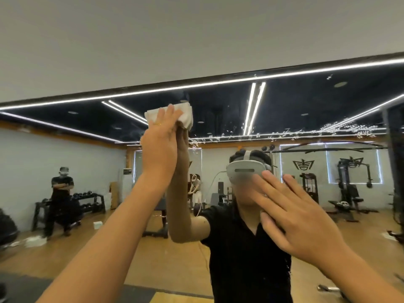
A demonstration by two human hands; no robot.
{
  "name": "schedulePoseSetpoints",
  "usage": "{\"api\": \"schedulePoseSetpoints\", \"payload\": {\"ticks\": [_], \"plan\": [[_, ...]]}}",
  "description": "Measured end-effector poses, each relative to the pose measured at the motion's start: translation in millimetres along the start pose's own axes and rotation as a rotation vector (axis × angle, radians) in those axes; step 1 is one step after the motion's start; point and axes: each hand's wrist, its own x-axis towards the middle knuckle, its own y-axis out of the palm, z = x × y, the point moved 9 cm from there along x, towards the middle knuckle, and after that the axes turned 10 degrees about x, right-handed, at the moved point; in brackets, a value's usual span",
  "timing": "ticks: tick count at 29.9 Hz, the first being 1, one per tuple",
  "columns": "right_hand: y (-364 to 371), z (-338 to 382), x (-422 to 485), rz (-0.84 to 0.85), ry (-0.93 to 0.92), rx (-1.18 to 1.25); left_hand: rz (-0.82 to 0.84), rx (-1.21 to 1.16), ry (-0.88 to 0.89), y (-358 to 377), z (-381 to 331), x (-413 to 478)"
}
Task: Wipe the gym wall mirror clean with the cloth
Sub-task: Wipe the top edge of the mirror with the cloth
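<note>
Spanning the wall under a pale strip, dark-edged along the top: gym wall mirror (218, 99). Bearing a folded white cloth (185, 115) high on the glass, flattened there under the straight fingers of the left grip (160, 147). Carrying a scatter of water droplets (349, 130) to the right of the cloth, running in a loose band across the upper glass. Reflecting a wooden floor (135, 254), itself holding up a dumbbell rack (91, 200) by the far wall, a small white box (97, 224) near it, and a weight bench (157, 232) towards the middle. Also lying on that floor at far left: white crumpled sheets (32, 241), too blurred to tell cloth from paper.
</note>
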Motion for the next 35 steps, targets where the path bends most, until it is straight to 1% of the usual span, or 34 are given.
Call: {"api": "schedulePoseSetpoints", "payload": {"ticks": [1, 3, 5, 8, 12, 16, 19, 21, 25, 29, 31, 35], "plan": [[-0.2, 0.2, 0.0, -0.001, -0.003, 0.0, -0.001, -0.009, -0.011, 2.2, -2.1, 7.5], [0.4, 0.2, -0.2, 0.001, -0.003, -0.001, 0.018, -0.039, 0.02, 2.7, -13.4, 27.9], [1.1, 0.1, -0.8, 0.001, -0.005, 0.006, -0.01, -0.076, 0.04, 0.3, -24.9, 47.0], [-0.8, 0.0, -0.6, -0.015, -0.006, 0.012, -0.029, -0.02, 0.008, -2.5, -31.8, 59.3], [-0.2, 1.0, 0.3, -0.022, -0.003, 0.011, 0.048, -0.024, 0.031, -7.9, -30.6, 35.6], [-0.5, 0.6, -0.6, -0.018, -0.005, 0.006, 0.109, 0.069, 0.114, -10.6, -14.6, -13.6], [-0.2, 1.6, -0.7, -0.015, -0.005, 0.001, 0.122, 0.014, 0.101, -11.7, -19.6, -25.2], [0.2, 1.4, -0.9, -0.012, -0.008, 0.003, 0.089, -0.097, 0.062, -13.6, -30.8, -8.9], [0.5, 0.4, -1.1, -0.008, -0.007, 0.006, 0.036, 0.024, 0.017, -16.2, -42.6, 42.4], [0.5, 0.0, -1.1, -0.002, -0.015, 0.013, 0.014, 0.025, 0.07, -15.8, -46.5, 63.5], [0.4, 0.0, -0.9, 0.0, -0.011, 0.01, 0.027, 0.038, 0.107, -17.2, -43.1, 53.0], [-0.5, 0.6, -0.7, -0.012, -0.009, 0.013, 0.1, 0.09, 0.165, -7.9, -36.6, 0.5]]}}
